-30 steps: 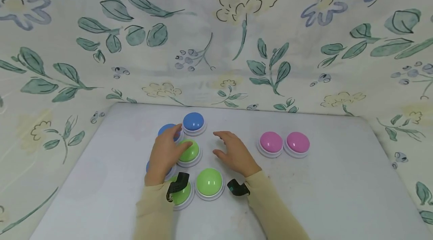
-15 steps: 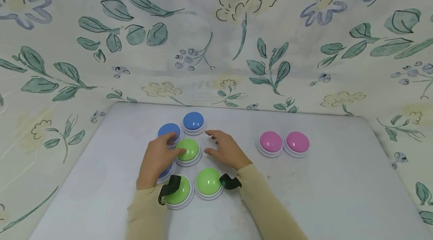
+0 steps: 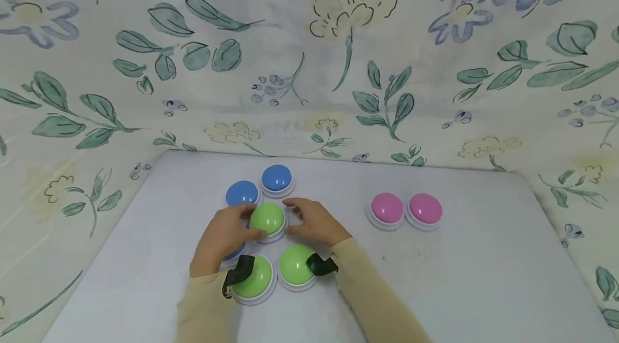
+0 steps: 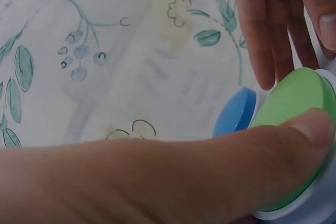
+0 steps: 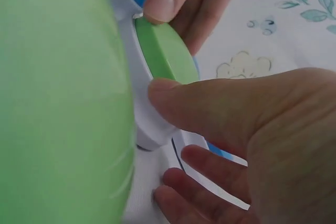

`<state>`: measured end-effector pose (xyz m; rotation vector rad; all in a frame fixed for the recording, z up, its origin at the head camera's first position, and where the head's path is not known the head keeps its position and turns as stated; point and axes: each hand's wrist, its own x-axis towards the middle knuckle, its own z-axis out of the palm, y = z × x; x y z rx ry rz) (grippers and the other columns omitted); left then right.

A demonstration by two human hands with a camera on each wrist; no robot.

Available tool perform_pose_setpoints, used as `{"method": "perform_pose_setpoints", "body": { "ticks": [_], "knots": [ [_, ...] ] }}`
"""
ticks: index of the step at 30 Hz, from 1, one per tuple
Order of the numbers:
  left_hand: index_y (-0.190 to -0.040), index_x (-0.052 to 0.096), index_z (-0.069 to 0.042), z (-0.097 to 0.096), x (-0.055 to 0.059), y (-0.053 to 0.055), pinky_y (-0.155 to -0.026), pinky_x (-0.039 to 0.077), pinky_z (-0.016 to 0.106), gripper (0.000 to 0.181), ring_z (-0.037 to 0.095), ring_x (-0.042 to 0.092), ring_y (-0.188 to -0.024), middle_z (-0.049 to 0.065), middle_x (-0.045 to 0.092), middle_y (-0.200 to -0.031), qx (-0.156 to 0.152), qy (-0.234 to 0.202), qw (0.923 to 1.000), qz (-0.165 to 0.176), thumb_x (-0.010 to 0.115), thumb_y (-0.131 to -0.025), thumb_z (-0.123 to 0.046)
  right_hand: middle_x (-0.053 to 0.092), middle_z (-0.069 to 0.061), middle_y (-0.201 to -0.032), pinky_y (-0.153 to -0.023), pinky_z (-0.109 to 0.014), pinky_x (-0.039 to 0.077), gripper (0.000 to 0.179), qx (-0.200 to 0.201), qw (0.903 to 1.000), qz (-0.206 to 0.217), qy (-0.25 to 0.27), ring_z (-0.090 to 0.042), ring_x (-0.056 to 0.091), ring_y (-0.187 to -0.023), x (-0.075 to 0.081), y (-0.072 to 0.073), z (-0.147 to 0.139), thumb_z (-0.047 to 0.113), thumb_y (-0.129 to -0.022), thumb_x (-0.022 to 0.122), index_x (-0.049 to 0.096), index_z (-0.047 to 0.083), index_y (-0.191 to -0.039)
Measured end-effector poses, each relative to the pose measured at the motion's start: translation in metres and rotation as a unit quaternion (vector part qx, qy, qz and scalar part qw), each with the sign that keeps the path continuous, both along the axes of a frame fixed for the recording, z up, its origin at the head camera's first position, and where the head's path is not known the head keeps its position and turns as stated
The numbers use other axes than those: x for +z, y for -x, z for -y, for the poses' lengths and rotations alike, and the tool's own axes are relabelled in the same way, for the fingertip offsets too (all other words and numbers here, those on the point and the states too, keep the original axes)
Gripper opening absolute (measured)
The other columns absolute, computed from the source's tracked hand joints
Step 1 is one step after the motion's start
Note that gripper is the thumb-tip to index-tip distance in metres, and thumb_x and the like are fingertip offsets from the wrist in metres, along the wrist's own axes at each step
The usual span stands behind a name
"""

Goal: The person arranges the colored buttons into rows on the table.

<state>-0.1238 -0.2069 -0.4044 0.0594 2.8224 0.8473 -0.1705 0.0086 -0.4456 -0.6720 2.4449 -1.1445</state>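
In the head view, a green push button with a white base lies between my two hands. My left hand is at its left side, its thumb along the front of the dome and the index finger towards the back. On the right, my right hand has its fingers spread and lightly bent. Its thumb is at the white base in the right wrist view. Two more green buttons, one left and one right, sit nearer, partly behind the wrist cameras.
Behind the hands are two blue buttons, one left and one right. Another blue one is mostly hidden by the left hand. Two pink buttons stand to the right on the white table. Floral cloth rises behind.
My right hand has moved left, up to the green button. The left hand has shifted left and nearer, uncovering more of a blue button. The buttons look unmoved.
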Motion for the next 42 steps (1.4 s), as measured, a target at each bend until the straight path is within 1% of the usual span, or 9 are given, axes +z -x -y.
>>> {"method": "perform_pose_setpoints", "body": {
  "ticks": [4,6,12,17,20,25,33,38,42],
  "knots": [
    [-0.134,0.057,0.008,-0.002,-0.002,0.000,-0.103,0.046,0.057,0.074,0.043,0.059,-0.120,0.024,0.065,-0.126,-0.015,0.008,0.9998,-0.008,0.089,-0.073,-0.019,0.060,-0.006,-0.138,-0.104,-0.031,0.048,0.063,0.019,0.9997,-0.011,-0.003,-0.021,0.058,-0.121,-0.001,-0.002,0.002,0.015,-0.088,0.077,0.052,0.009,-0.145],
    [-0.133,0.057,0.008,-0.004,-0.004,0.001,-0.101,0.047,0.057,0.074,0.042,0.060,-0.118,0.024,0.065,-0.125,-0.018,0.016,0.9996,-0.013,0.090,-0.071,-0.016,0.060,-0.006,-0.137,-0.103,-0.030,0.049,0.063,0.023,0.9996,-0.013,-0.005,-0.020,0.058,-0.119,0.001,-0.003,0.004,0.013,-0.088,0.077,0.052,0.008,-0.145],
    [-0.129,0.061,0.005,-0.010,-0.004,0.002,-0.095,0.050,0.058,0.071,0.040,0.063,-0.111,0.022,0.067,-0.121,-0.011,0.050,0.9985,-0.017,0.092,-0.068,-0.013,0.062,-0.007,-0.133,-0.101,-0.028,0.049,0.062,0.015,0.9996,-0.021,-0.008,-0.018,0.059,-0.115,0.003,-0.006,0.008,0.011,-0.087,0.078,0.053,0.007,-0.144],
    [-0.124,0.064,0.004,-0.015,-0.003,0.002,-0.091,0.052,0.058,0.066,0.038,0.065,-0.105,0.019,0.069,-0.115,-0.007,0.061,0.9978,-0.025,0.092,-0.066,-0.011,0.064,-0.007,-0.130,-0.099,-0.028,0.050,0.062,0.007,0.9997,-0.021,-0.013,-0.016,0.060,-0.111,0.003,-0.007,0.011,0.010,-0.086,0.078,0.054,0.007,-0.143],
    [-0.122,0.064,0.005,-0.017,-0.002,0.001,-0.090,0.053,0.058,0.066,0.038,0.065,-0.104,0.021,0.069,-0.114,-0.011,0.073,0.9969,-0.029,0.092,-0.065,-0.011,0.065,-0.006,-0.128,-0.097,-0.027,0.051,0.062,0.004,0.9996,-0.021,-0.018,-0.016,0.060,-0.109,0.004,-0.007,0.012,0.010,-0.086,0.078,0.055,0.008,-0.143],
    [-0.118,0.065,0.006,-0.021,0.001,0.001,-0.088,0.054,0.057,0.064,0.037,0.065,-0.101,0.021,0.068,-0.109,-0.023,0.092,0.9947,-0.040,0.093,-0.063,-0.012,0.066,-0.007,-0.128,-0.098,-0.029,0.050,0.060,0.005,0.9989,-0.040,-0.025,-0.018,0.061,-0.110,0.006,-0.008,0.015,0.008,-0.086,0.077,0.056,0.007,-0.142],
    [-0.118,0.066,0.005,-0.022,0.003,0.001,-0.086,0.055,0.057,0.064,0.036,0.065,-0.098,0.020,0.068,-0.108,-0.016,0.086,0.9952,-0.045,0.093,-0.063,-0.014,0.067,-0.006,-0.124,-0.098,-0.028,0.050,0.061,-0.008,0.9969,-0.067,-0.041,-0.015,0.060,-0.107,0.008,-0.011,0.015,0.010,-0.086,0.078,0.055,0.006,-0.142],
    [-0.117,0.067,0.004,-0.023,0.005,0.001,-0.085,0.055,0.056,0.063,0.034,0.065,-0.097,0.018,0.068,-0.107,-0.017,0.076,0.9957,-0.051,0.093,-0.063,-0.015,0.067,-0.005,-0.121,-0.096,-0.027,0.051,0.061,-0.021,0.9964,-0.072,-0.041,-0.015,0.060,-0.106,0.010,-0.013,0.012,0.010,-0.085,0.079,0.056,0.007,-0.141],
    [-0.120,0.066,0.004,-0.023,0.007,0.001,-0.087,0.054,0.056,0.066,0.036,0.065,-0.099,0.020,0.068,-0.110,-0.019,0.078,0.9954,-0.052,0.093,-0.064,-0.017,0.067,-0.003,-0.119,-0.095,-0.027,0.051,0.061,-0.023,0.9960,-0.074,-0.044,-0.013,0.059,-0.105,0.013,-0.014,0.011,0.011,-0.085,0.079,0.056,0.008,-0.142]
  ]
}}
